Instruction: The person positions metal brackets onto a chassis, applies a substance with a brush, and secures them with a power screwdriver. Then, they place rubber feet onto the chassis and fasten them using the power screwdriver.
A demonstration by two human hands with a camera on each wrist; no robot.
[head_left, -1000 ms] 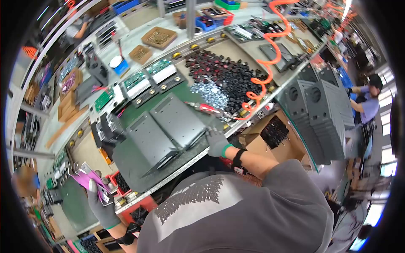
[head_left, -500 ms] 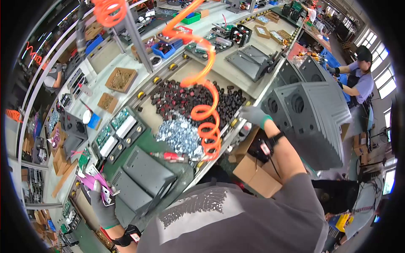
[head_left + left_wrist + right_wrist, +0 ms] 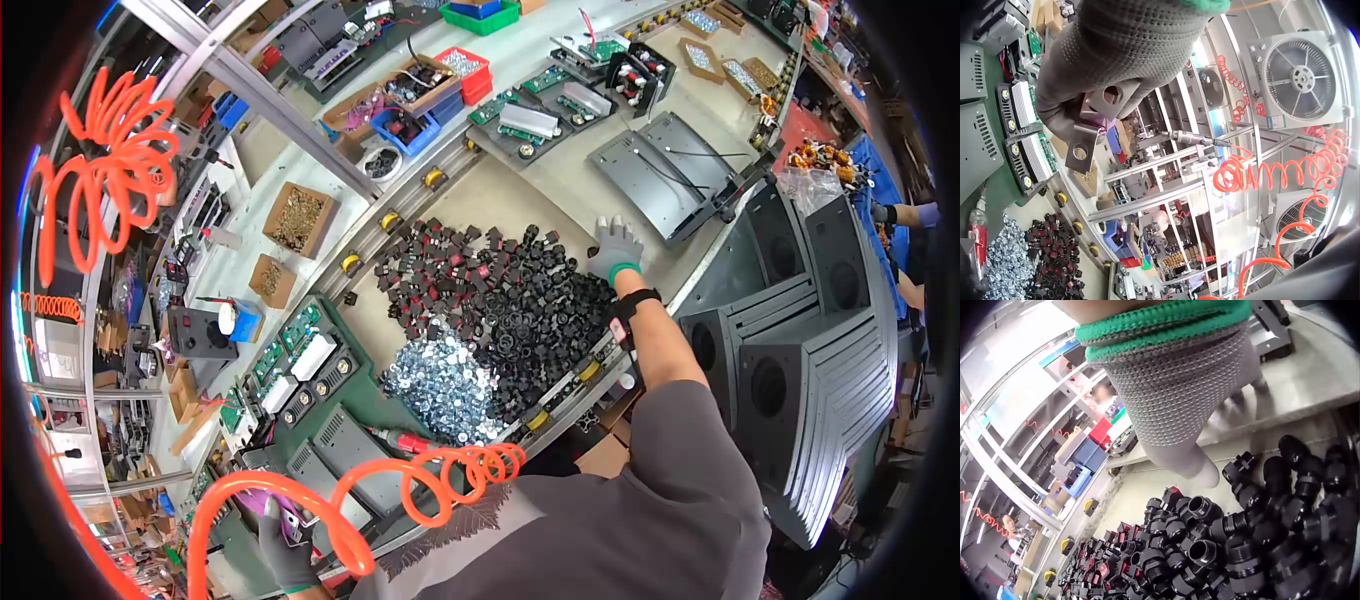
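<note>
My gloved left hand (image 3: 283, 552) grips metal brackets with a purple film (image 3: 262, 503) at the lower left of the head view. In the left wrist view, two bent tabs with round holes (image 3: 1080, 151) stick out between the fingers. My gloved right hand (image 3: 613, 250) reaches forward with its fingers straight, onto the edge of a pale board (image 3: 560, 190). Its thumb (image 3: 1208, 475) hangs above a heap of black cable glands (image 3: 1244, 550). Beside these lie black and red parts (image 3: 430, 270) and a pile of small shiny metal pieces (image 3: 440, 385).
A coiled orange air hose (image 3: 350, 500) crosses in front of dark panels (image 3: 345, 450) and a red screwdriver (image 3: 410, 441). Another dark panel (image 3: 660, 170) lies on the board. Stacked grey housings (image 3: 815, 390) stand at the right. Boxes of screws (image 3: 298, 217) sit on the left ledge.
My right hand has moved from the dark panels, forward and right past the cable glands to the pale board. My left hand keeps its brackets. The head view has swung right along the bench.
</note>
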